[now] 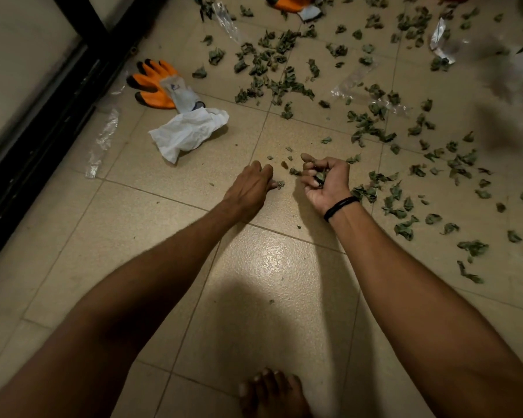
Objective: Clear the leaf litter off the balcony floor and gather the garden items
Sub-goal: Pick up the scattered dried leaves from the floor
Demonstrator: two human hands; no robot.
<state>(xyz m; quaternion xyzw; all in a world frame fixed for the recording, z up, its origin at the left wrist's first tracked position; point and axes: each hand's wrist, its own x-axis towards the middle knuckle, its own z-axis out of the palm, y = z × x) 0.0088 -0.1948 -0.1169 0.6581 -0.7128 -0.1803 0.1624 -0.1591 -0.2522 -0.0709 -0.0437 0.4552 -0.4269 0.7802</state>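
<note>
Tiled floor (284,267): left hand (249,187) pinches one leaf (280,184); right hand (328,181) cups several leaves (320,177); two orange gloves (153,84)

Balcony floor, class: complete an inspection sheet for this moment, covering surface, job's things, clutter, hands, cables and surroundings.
Surface: beige tiled floor, few leaves on the near tiles.
Job's things: dry leaves scattered over the far and right tiles; orange gloves lying near the door frame.
Clutter: crumpled white sheet; clear plastic wrappers.
Hands: left hand pinches a leaf at the floor; right hand, palm up, curls round gathered leaves.
Cables: nothing seen.
Surroundings: black door frame on the left; bare foot at the bottom edge.
</note>
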